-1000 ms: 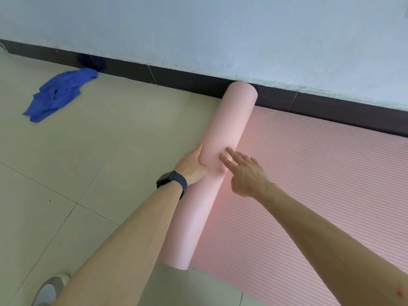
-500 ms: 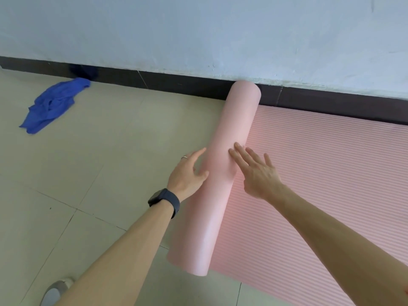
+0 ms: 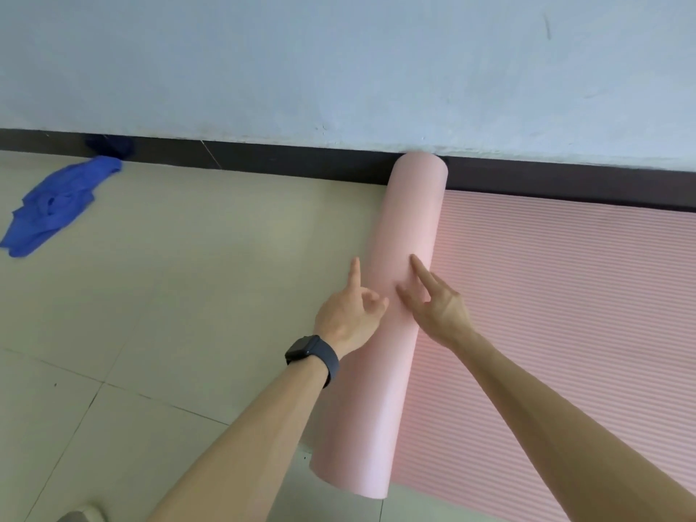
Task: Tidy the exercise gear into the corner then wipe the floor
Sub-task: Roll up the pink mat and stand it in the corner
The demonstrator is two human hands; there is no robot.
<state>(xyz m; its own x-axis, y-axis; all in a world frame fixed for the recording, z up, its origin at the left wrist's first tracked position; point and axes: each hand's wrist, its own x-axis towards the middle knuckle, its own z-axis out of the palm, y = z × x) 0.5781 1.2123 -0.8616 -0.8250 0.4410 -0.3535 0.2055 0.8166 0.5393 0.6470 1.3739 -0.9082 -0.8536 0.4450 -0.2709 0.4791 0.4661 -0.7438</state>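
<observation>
A pink exercise mat lies on the tiled floor, partly rolled. Its rolled part runs from the wall towards me in the middle of the view, and the flat ribbed part spreads to the right. My left hand, with a dark watch on the wrist, is at the roll's left side, index finger straight, thumb against the roll. My right hand rests on top of the roll with straight, spread fingers. A crumpled blue cloth lies on the floor at the far left.
A pale wall with a dark skirting board runs across the back; the roll's far end touches it. A small dark object sits by the skirting above the cloth. Beige floor tiles stretch to the left. A shoe tip shows at the bottom edge.
The roll has turned rightward over the flat mat and now lies straighter towards the wall. Both hands followed it; my left hand's fingers have lifted off, leaving the index finger pointing.
</observation>
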